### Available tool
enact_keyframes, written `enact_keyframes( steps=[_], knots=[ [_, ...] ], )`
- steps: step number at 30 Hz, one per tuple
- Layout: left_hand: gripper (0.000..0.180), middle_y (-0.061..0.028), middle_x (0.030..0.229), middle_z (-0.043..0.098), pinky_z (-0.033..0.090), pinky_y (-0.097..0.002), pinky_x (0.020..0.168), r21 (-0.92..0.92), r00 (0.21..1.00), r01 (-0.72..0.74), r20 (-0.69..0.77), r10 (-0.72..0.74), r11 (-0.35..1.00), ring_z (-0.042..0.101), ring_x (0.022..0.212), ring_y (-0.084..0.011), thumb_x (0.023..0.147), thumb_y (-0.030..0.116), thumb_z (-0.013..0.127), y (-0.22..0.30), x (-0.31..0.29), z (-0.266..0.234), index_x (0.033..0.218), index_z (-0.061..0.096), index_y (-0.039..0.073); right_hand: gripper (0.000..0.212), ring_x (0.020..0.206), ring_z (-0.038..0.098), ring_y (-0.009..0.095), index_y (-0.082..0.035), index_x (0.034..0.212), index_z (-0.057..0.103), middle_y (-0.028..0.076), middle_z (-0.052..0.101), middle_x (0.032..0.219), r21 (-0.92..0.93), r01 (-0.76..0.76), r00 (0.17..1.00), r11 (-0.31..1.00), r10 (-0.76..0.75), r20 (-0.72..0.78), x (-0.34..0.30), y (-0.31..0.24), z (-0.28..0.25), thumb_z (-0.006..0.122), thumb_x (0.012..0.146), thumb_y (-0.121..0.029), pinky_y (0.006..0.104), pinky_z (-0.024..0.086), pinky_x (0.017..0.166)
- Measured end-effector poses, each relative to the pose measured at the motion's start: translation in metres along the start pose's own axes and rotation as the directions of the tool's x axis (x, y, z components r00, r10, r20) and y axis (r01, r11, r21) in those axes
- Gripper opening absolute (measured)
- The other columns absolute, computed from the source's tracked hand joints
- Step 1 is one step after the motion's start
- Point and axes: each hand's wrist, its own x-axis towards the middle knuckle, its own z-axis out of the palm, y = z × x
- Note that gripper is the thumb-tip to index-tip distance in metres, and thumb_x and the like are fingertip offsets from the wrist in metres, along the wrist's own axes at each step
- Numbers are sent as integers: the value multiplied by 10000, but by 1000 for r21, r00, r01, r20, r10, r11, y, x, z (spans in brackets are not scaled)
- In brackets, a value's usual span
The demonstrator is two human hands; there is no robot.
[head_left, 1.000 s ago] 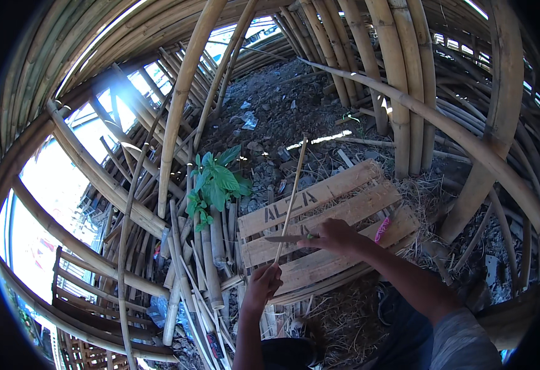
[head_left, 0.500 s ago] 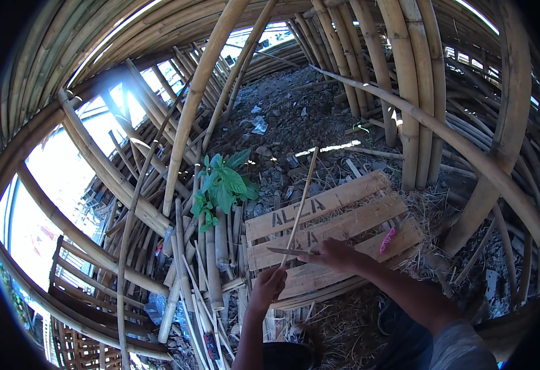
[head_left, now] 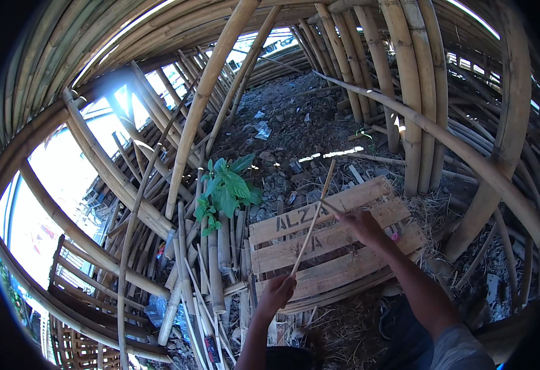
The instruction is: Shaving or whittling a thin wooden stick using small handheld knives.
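My left hand (head_left: 276, 292) is closed around the lower end of a thin bamboo strip (head_left: 307, 239), which slants up and to the right over the crate. My right hand (head_left: 362, 226) grips a knife (head_left: 330, 208); its blade, somewhat blurred, points up and left and crosses the strip's upper part. Whether the blade touches the strip I cannot tell. Below both hands lies a slatted wooden crate (head_left: 344, 267) with dark lettering on its top slats. A small pink item (head_left: 395, 236) on the crate is mostly hidden by my right forearm.
A leafy green plant (head_left: 225, 190) grows left of the crate, among cut bamboo poles (head_left: 216, 277). One long bamboo pole (head_left: 443, 123) slants across the right side. Upright bamboo posts (head_left: 415, 92) stand behind, and rubble-strewn soil (head_left: 270, 105) lies beyond the crate.
My right hand has moved up and away with the knife, from low on the strip to its upper part. The strip and my left hand have shifted slightly right.
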Motion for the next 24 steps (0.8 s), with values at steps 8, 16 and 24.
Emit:
enact_keyframes(
  steps=[8, 16, 24],
  knots=[
    [328, 71, 518, 340, 229, -207, 370, -61, 999, -14, -48, 11, 998, 287, 409, -21, 961, 318, 450, 2, 4, -5, 731, 482, 86, 607, 569, 613, 302, -15, 749, 634, 156, 549, 553, -138, 442, 875, 886, -392, 283, -29, -43, 41, 449, 867, -581, 445, 475, 578],
    [335, 70, 553, 374, 253, -213, 398, 7, 997, -17, -73, 18, 1000, 322, 456, -16, 961, 292, 446, 8, 1, -5, 715, 497, 70, 615, 531, 587, 298, -30, 729, 635, 144, 547, 544, -166, 316, 934, 934, -277, 225, -5, -35, 25, 428, 866, -592, 425, 470, 553],
    [337, 69, 569, 369, 262, -221, 418, 145, 997, -70, 27, 67, 987, 317, 475, -23, 965, 299, 444, 3, -2, 11, 722, 495, 70, 735, 450, 521, 274, -6, 551, 550, 123, 469, 464, -99, -8, 956, 995, -21, -292, 38, 45, -21, 390, 846, -661, 435, 384, 490]
  ],
)
